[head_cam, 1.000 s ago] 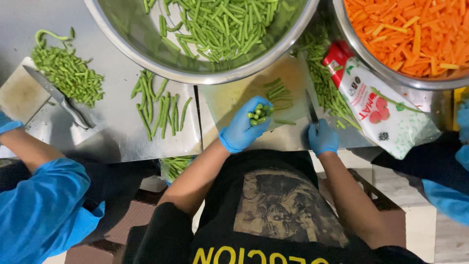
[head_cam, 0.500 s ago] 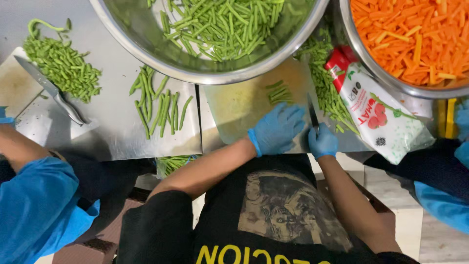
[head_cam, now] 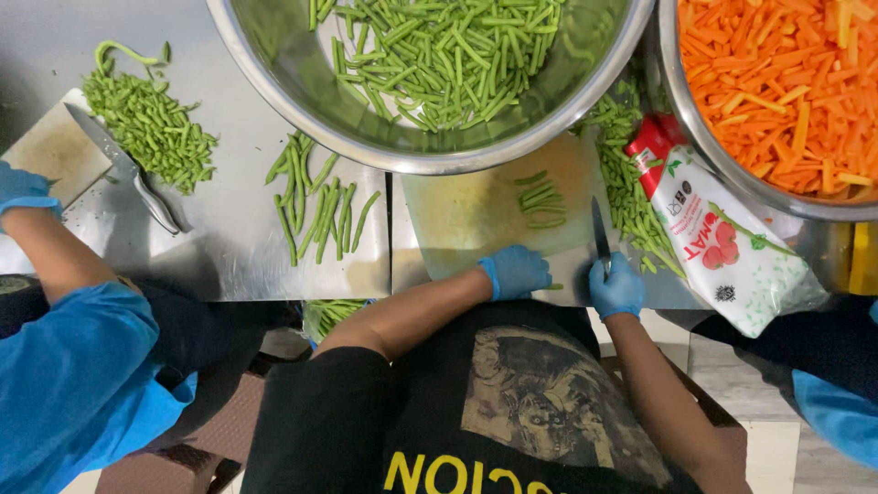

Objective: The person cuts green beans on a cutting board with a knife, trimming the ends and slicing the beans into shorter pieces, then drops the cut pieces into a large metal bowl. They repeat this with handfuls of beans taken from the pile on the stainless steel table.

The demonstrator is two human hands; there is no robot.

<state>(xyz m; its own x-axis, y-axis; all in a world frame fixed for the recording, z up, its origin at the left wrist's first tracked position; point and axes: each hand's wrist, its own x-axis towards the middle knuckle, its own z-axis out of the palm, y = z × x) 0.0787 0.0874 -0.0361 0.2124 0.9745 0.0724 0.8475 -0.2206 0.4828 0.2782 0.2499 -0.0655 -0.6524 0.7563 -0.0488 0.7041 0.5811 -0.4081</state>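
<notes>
My right hand [head_cam: 616,287], in a blue glove, grips a knife [head_cam: 599,231] whose blade points away over a pale cutting board [head_cam: 466,220]. My left hand [head_cam: 515,272], also gloved, rests curled at the board's near edge; what it holds, if anything, is hidden. A few cut green bean pieces [head_cam: 541,198] lie on the board's far right part. Beyond the board stands a large steel bowl [head_cam: 302,91] full of cut green beans [head_cam: 439,55].
A steel bowl of carrot sticks [head_cam: 786,82] stands at the right, beside a red-and-white pouch [head_cam: 722,247]. Whole beans [head_cam: 320,206] lie on the steel table. At left, another person's gloved hand [head_cam: 23,187], a second knife [head_cam: 123,165], a board and a bean pile [head_cam: 151,128].
My left hand has drawn back from the middle of the board to its near edge. The beans it covered a second ago now lie bare on the board. The knife stays in place.
</notes>
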